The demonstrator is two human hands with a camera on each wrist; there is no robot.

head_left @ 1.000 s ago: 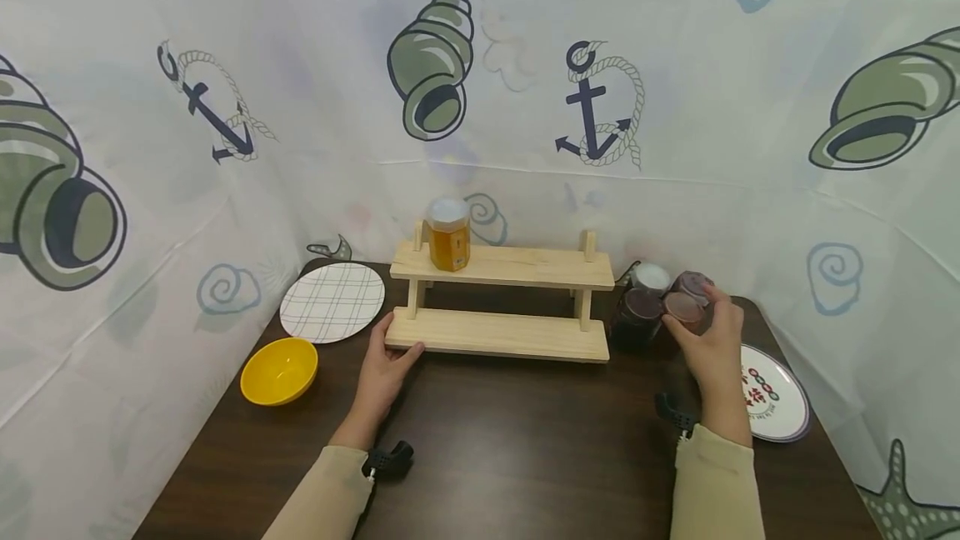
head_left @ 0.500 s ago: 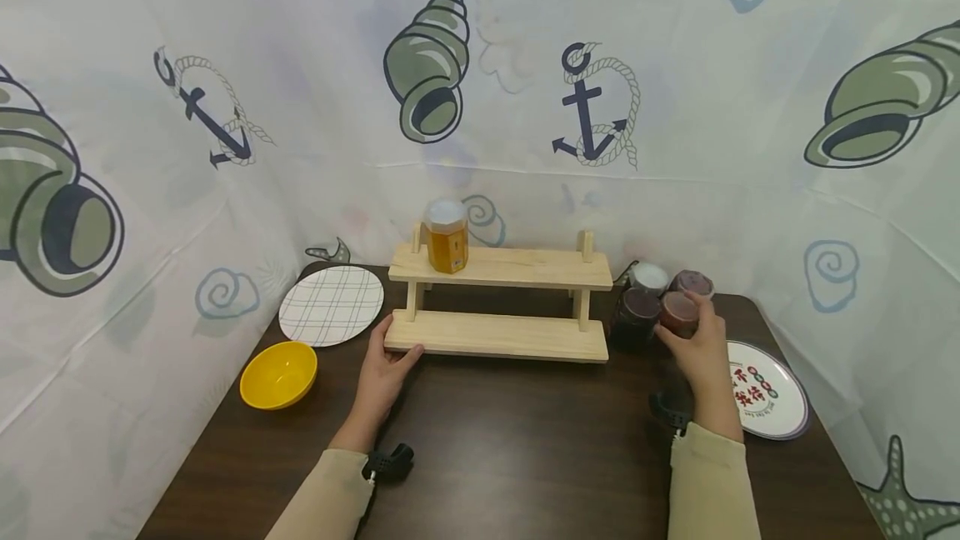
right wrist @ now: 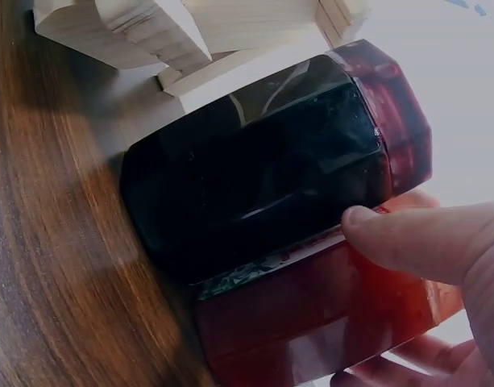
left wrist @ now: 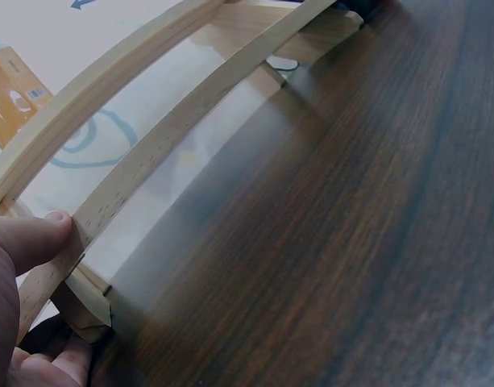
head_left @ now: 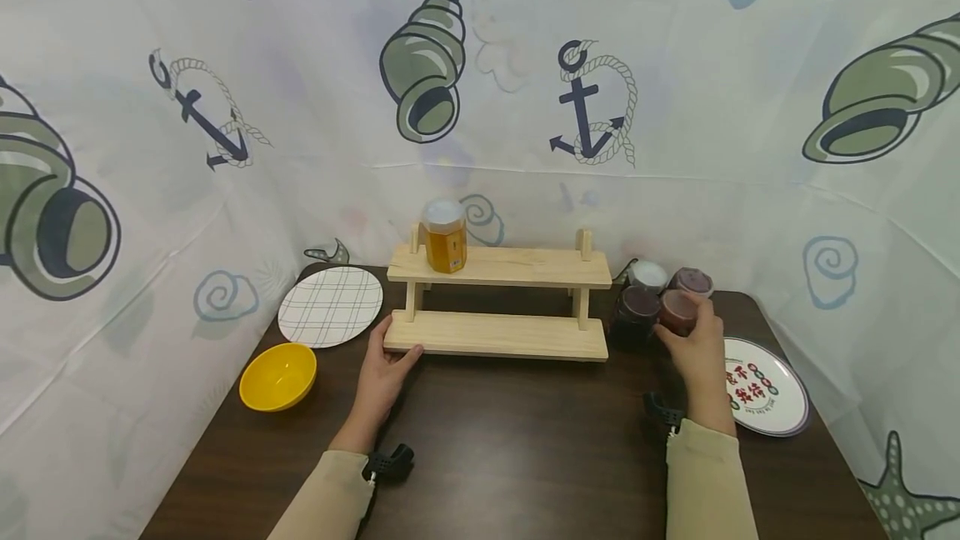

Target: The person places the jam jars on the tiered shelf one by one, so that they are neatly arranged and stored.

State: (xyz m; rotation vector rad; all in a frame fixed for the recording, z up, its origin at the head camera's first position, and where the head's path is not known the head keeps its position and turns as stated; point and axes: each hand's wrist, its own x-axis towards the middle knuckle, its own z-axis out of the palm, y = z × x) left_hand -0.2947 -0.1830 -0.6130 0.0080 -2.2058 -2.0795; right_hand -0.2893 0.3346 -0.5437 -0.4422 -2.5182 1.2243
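On the left, my left hand [head_left: 381, 382] grips the left end of a two-tier wooden shelf [head_left: 495, 334], its thumb [left wrist: 37, 238] on the front edge of the lower board. A jar of amber honey [head_left: 447, 250] with a white lid stands on the upper board. At the right, my right hand [head_left: 701, 365] grips a red jar [head_left: 678, 312], thumb on the near side and fingers behind. The red jar stands beside a dark jar [right wrist: 263, 169] with a reddish lid. Behind them are a white-lidded jar [head_left: 648, 277] and a purple-lidded jar [head_left: 691, 281].
A yellow bowl [head_left: 278, 377] and a white plate with a grid pattern [head_left: 331, 307] lie left of the shelf. To the right, a white plate with red print [head_left: 768, 390] sits near the table edge. A printed cloth [head_left: 510, 132] hangs behind the dark wooden table [head_left: 510, 457].
My right hand has shifted a little left and down with the red jar, which now sits closer beside the dark jar. The left hand keeps its hold on the shelf.
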